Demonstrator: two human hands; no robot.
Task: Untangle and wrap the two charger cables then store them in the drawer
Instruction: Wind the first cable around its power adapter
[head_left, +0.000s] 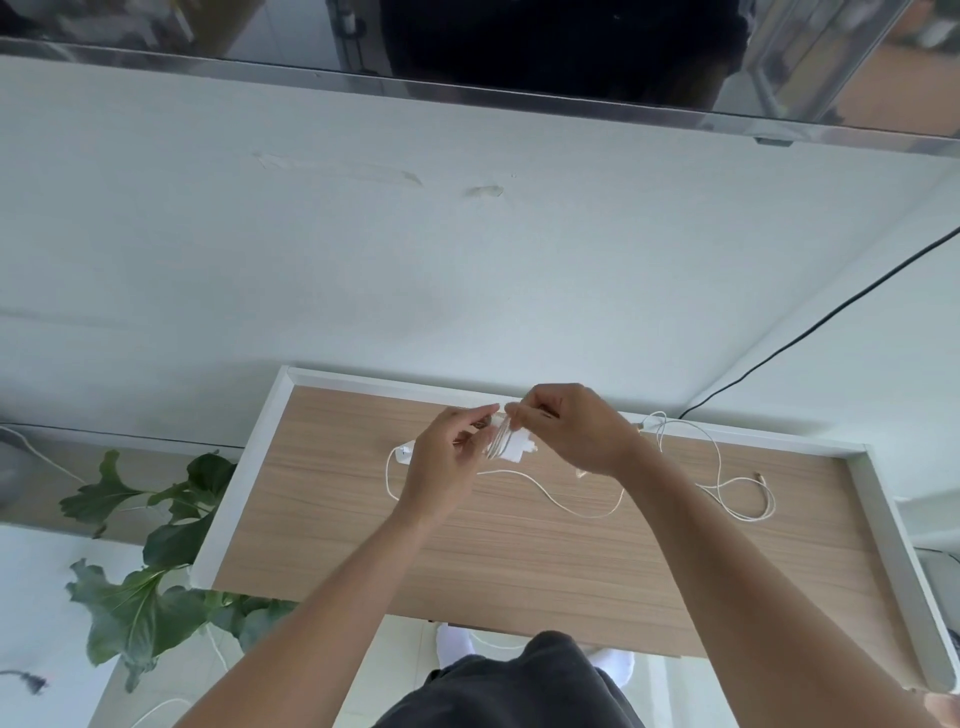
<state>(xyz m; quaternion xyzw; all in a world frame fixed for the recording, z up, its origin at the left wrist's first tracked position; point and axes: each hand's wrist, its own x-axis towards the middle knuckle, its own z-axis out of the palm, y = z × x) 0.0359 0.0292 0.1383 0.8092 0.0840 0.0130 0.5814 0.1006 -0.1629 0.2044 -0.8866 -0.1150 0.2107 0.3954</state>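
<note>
My left hand (447, 462) holds a white charger block (506, 447) above the wooden desk top (519, 551). Several turns of thin white cable are wound around the block. My right hand (569, 428) pinches the cable just above the block. The loose rest of this cable (561, 501) trails in a curve across the desk below my hands. A second white charger plug (404, 451) lies on the desk behind my left hand. Another white cable (727, 480) lies in loose loops at the right, its plug end (759, 475) free. No drawer is visible.
The desk has a raised white rim (244, 467) on the left, back and right. A black cord (831, 317) runs down the wall at the right. A leafy green plant (156, 571) stands left of the desk. A dark screen hangs on the wall above.
</note>
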